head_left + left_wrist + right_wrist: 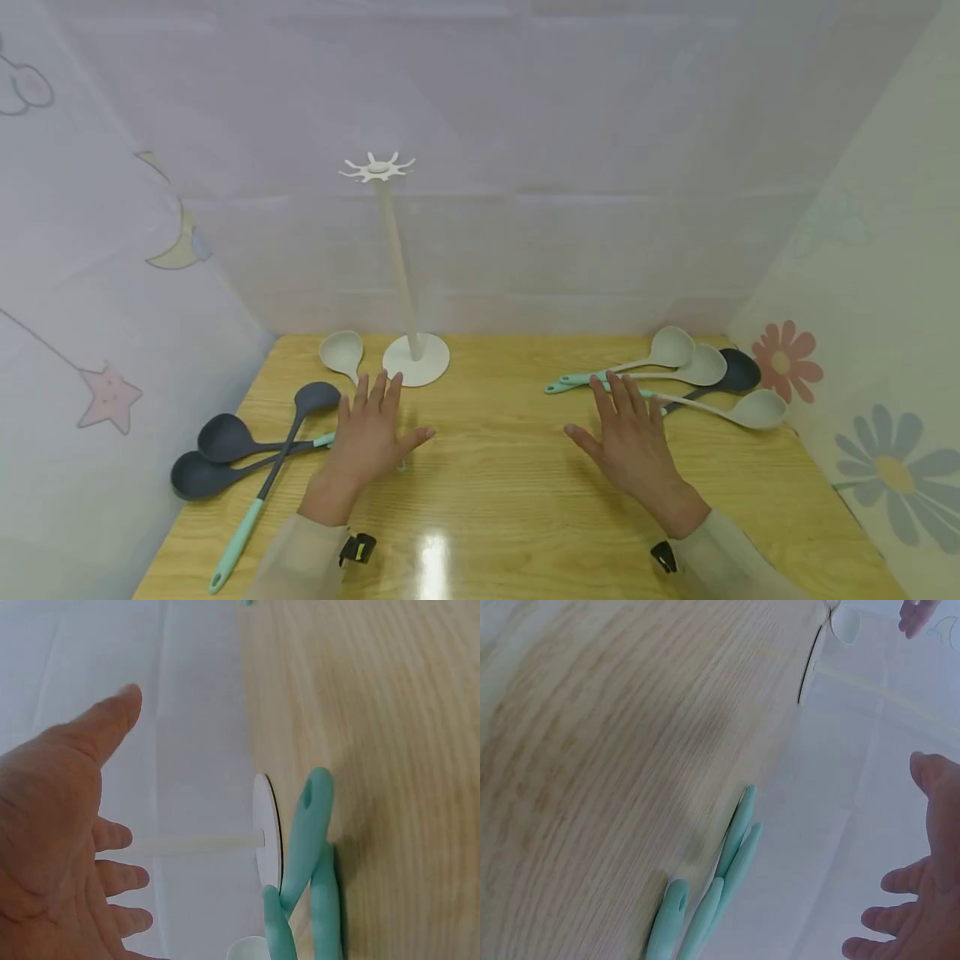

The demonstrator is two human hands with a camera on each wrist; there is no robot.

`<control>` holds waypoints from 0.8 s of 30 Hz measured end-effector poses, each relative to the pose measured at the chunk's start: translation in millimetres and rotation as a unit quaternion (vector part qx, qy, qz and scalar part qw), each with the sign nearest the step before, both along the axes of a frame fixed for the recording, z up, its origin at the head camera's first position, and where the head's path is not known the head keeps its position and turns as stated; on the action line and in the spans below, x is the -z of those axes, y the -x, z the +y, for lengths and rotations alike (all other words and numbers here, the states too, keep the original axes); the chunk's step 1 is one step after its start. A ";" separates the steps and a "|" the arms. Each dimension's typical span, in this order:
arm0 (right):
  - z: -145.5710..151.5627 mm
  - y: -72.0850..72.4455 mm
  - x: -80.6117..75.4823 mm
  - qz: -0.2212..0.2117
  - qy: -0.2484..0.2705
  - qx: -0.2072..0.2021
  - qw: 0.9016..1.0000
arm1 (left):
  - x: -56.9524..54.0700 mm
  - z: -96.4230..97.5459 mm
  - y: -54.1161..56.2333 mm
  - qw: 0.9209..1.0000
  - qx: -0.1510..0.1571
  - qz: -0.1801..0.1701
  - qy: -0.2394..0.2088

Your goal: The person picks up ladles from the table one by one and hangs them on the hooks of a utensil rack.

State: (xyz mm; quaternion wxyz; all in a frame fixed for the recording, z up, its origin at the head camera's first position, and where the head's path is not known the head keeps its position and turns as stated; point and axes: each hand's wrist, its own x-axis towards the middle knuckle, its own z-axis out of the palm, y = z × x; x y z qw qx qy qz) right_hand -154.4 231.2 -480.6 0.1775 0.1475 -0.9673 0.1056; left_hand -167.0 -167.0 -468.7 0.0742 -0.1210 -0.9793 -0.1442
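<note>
My left hand [366, 442] is held over the table with its fingers spread, holding nothing. Below and beside it are green-handled utensils: a white ladle [342, 353] and three dark ladles, one lying across two others [225, 437]. Green handles [319, 817] show under that hand in the left wrist view. My right hand [633, 446], also spread and holding nothing, hovers near three white ladles [759, 409] and a dark ladle [738, 372]. Their green handles [739, 832] lie partly beneath its fingers. A white stand [397, 258] with a ring of hooks rises behind my left hand.
The stand's round base [433, 367] rests near the back of the wooden table [495, 500]. A pale cloth wall [525, 250] closes off the back, and patterned cloths hang at both sides.
</note>
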 end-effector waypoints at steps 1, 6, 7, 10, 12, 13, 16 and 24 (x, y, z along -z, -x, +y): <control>0.2 1.6 0.4 0.017 0.009 -0.007 1.000 | -1.7 -0.3 3.4 1.000 0.000 0.011 -0.008; -0.6 10.8 2.6 0.085 0.056 -0.040 0.994 | -11.5 -1.9 26.7 0.997 -0.004 0.047 -0.067; -1.9 12.2 2.5 0.085 0.065 -0.041 0.993 | -14.5 -1.9 32.7 0.996 -0.011 0.044 -0.081; -5.7 15.8 4.0 0.084 0.083 -0.041 0.992 | -25.0 -1.7 51.1 0.991 -0.039 0.024 -0.129; -8.7 17.1 6.4 0.070 0.094 -0.032 0.993 | -32.7 -0.9 64.0 0.985 -0.057 0.012 -0.162; -10.5 17.1 7.9 0.061 0.099 -0.026 0.993 | -36.2 -0.1 70.2 0.982 -0.066 0.009 -0.175; -16.2 16.6 12.7 0.033 0.120 -0.013 0.992 | -46.8 3.5 88.9 0.972 -0.083 0.006 -0.220; -33.8 22.8 24.3 0.011 0.158 -0.007 0.987 | -61.0 15.4 131.5 0.939 -0.114 0.009 -0.325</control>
